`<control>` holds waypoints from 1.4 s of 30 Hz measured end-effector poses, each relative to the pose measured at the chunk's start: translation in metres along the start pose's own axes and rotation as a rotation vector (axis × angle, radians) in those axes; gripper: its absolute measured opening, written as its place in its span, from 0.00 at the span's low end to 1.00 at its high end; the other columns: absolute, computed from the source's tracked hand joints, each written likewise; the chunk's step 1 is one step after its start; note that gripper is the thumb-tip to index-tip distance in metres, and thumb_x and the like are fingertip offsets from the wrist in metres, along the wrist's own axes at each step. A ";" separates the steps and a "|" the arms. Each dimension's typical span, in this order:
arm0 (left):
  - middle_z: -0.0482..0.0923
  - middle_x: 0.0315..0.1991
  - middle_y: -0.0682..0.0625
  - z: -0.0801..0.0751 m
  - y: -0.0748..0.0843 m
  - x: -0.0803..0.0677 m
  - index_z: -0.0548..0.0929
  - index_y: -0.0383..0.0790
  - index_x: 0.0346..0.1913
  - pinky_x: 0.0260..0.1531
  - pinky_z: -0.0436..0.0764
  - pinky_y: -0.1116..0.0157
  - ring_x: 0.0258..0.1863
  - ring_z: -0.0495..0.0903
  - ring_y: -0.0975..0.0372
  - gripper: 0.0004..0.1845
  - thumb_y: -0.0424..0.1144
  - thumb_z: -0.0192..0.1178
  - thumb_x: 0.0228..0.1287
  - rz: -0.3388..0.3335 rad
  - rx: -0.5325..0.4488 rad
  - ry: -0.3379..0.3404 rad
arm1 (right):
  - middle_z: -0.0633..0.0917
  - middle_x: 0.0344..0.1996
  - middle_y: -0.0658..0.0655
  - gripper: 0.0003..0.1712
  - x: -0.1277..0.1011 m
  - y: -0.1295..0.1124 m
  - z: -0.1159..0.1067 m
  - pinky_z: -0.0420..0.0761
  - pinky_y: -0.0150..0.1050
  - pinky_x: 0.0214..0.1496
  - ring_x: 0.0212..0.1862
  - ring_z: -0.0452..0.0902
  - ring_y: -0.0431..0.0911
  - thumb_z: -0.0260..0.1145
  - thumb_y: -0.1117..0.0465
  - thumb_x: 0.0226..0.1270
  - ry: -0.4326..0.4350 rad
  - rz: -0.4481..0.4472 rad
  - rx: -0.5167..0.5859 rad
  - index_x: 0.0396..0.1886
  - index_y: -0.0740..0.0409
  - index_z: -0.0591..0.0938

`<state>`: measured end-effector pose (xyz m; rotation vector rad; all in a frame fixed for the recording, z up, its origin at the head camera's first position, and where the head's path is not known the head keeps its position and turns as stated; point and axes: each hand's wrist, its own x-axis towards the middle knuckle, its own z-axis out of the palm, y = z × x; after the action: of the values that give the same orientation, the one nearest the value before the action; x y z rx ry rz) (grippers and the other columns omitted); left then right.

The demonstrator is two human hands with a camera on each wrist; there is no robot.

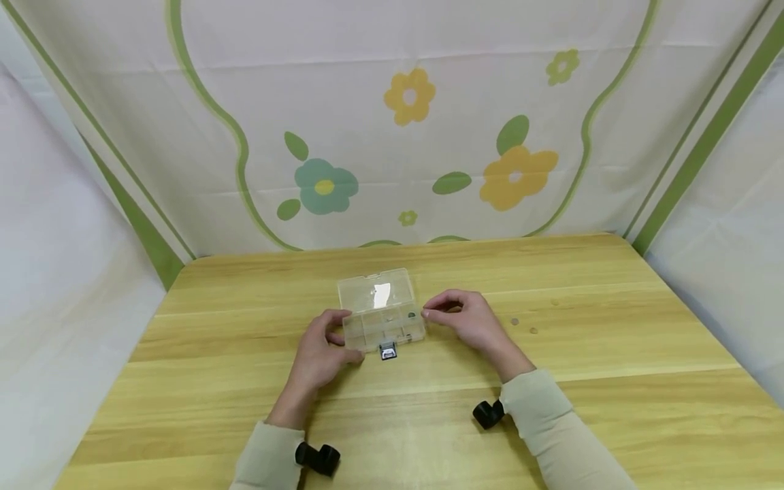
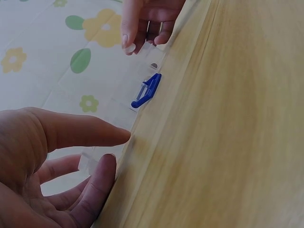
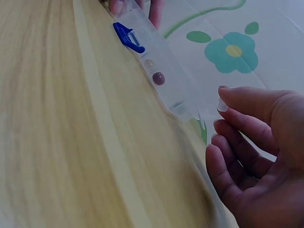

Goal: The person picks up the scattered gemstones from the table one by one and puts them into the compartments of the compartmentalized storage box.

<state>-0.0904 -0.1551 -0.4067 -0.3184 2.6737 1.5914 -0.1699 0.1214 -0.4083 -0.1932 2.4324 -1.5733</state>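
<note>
"What carries everything?"
"Your yellow-brown wood-grain table (image 1: 184, 381), across the lower half of the overhead frame."
"And lying on it?"
"Near centre, you have a clear plastic compartment box (image 1: 371, 329), its clear lid (image 1: 355, 294) open. Right of centre sit two small, round, dull-coloured pieces (image 1: 514, 321), near each other."

Box (image 1: 372, 328) open from above; lid (image 1: 376, 291) behind, latch (image 1: 388, 350) in front.
</note>
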 end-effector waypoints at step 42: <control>0.81 0.61 0.37 -0.003 0.004 -0.002 0.82 0.38 0.66 0.40 0.78 0.63 0.45 0.81 0.52 0.41 0.26 0.83 0.43 0.045 0.013 0.001 | 0.88 0.37 0.43 0.03 -0.010 -0.026 0.055 0.80 0.35 0.46 0.41 0.79 0.40 0.81 0.58 0.65 0.009 -0.350 -0.221 0.37 0.45 0.93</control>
<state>-0.0885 -0.1555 -0.4016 -0.2609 2.7097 1.5845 -0.1462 0.0642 -0.4048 -0.6860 2.6884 -1.4230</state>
